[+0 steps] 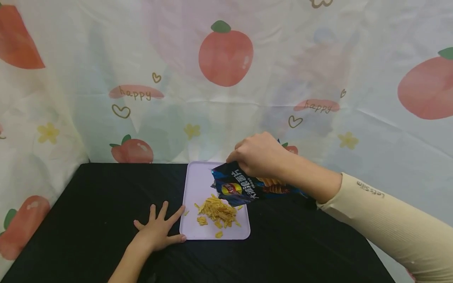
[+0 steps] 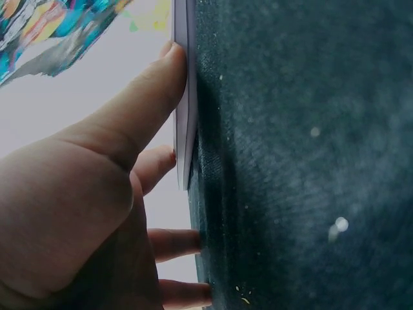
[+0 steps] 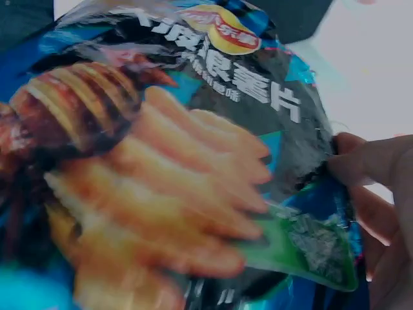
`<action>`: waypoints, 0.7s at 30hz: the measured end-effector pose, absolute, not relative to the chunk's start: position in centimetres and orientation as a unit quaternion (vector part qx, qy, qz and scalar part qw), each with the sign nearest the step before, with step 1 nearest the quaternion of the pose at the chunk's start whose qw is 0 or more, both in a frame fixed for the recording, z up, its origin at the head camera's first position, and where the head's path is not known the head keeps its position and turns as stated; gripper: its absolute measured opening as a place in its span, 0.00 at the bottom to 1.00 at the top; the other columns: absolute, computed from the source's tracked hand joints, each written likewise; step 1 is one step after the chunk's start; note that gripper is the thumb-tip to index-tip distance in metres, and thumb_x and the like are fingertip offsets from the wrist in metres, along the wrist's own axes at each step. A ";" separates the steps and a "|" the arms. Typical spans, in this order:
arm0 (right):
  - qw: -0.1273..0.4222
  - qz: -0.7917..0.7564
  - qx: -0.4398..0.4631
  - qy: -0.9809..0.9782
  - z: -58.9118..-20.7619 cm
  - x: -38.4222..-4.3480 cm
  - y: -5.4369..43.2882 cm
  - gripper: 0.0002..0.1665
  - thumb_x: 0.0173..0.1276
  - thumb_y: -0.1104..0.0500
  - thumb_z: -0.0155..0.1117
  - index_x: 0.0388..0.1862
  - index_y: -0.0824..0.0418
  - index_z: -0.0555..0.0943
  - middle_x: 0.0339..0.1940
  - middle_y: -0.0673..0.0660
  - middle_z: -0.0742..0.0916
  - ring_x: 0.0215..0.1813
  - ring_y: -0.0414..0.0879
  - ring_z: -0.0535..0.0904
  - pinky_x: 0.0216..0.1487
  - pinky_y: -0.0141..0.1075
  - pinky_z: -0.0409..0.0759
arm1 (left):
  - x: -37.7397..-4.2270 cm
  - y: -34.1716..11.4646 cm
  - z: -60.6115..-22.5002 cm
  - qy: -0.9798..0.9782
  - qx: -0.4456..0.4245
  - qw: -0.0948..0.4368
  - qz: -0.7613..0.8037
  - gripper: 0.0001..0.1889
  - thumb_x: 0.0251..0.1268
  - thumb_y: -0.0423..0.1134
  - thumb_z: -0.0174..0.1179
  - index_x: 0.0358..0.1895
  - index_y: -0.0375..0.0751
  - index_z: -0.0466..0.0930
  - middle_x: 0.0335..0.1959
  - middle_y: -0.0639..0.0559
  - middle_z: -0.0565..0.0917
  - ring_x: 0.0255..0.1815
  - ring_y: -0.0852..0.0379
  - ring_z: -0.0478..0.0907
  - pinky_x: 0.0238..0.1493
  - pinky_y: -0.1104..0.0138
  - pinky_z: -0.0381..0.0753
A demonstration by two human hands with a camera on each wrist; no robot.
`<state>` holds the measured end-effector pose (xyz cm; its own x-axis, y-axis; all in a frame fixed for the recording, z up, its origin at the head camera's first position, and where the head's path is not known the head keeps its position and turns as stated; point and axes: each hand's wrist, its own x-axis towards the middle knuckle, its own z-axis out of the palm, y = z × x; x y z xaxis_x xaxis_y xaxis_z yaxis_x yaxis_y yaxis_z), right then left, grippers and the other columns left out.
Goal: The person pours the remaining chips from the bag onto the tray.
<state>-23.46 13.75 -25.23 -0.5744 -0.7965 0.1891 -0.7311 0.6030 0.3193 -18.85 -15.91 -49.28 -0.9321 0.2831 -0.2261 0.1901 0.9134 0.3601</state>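
A dark blue and black potato chip bag (image 1: 255, 186) hangs tilted over a pale lilac tray (image 1: 198, 177), its mouth toward the tray. My right hand (image 1: 262, 153) pinches the bag along its upper edge; the right wrist view shows the thumb and fingers at the edge of the chip bag (image 3: 193, 161). Broken yellow chips (image 1: 217, 210) lie heaped on the tray, with a few scattered bits around them. My left hand (image 1: 155, 232) is spread on the black cloth, and in the left wrist view its thumb (image 2: 158, 84) touches the side of the tray (image 2: 182, 116).
The tray stands on a black-covered table (image 1: 106, 204), near its back edge. Behind hangs a pale curtain (image 1: 226, 118) printed with fruit, hearts and flowers. A small yellow chip bit (image 1: 186, 213) lies at the tray's left rim.
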 end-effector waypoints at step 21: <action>0.226 0.075 0.335 -0.911 -28.3 -23.3 18.6 0.16 0.69 0.61 0.63 0.51 0.47 0.89 0.43 0.50 0.91 0.16 0.37 0.62 0.19 0.34 0.58 | -18.7 -16.0 -49.4 0.967 0.122 0.141 0.171 0.49 0.52 0.72 0.63 0.78 0.65 0.57 0.80 0.31 0.49 0.75 0.17 0.37 0.49 0.14 0.38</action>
<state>-23.28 18.58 -28.32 -0.6725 -0.5776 0.4627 -0.6451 0.7639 0.0159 -18.72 -16.02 -49.37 -0.9304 0.2839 -0.2319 0.1871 0.9117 0.3657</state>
